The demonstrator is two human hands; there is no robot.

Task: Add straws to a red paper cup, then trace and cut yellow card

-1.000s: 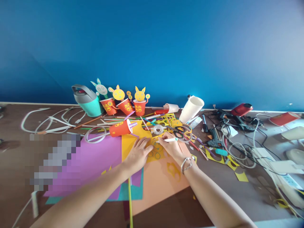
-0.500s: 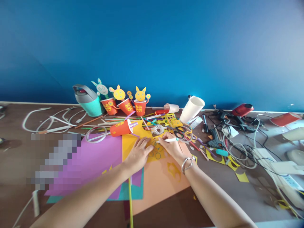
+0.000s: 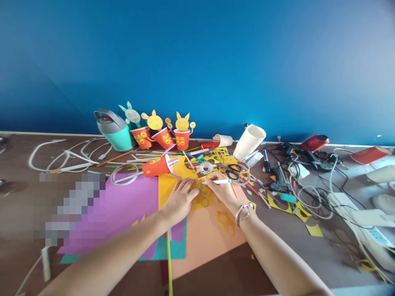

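Observation:
My right hand (image 3: 222,190) is closed around a white marker (image 3: 222,181), its tip against a yellow paper (image 3: 197,205) with circles and a small face drawn on it. On the left edge of that paper my left hand (image 3: 180,198) lies flat, fingers stretched out. Beneath are a peach sheet (image 3: 203,242) and a purple sheet (image 3: 123,213). Just beyond my left hand an orange-red paper cup (image 3: 154,166) lies on its side, with purple strips at its mouth. Black-handled scissors (image 3: 233,172) and a white tape roll (image 3: 206,167) lie past my right hand.
Several red cups with paper animal heads (image 3: 182,139) stand by the blue wall, beside a teal container (image 3: 115,131). A tall white cup (image 3: 249,142) stands right of centre. Glue guns (image 3: 279,181), cables and a power strip (image 3: 370,230) crowd the right.
The marker in my right hand has shifted very slightly over the drawn face. My left hand stays in place.

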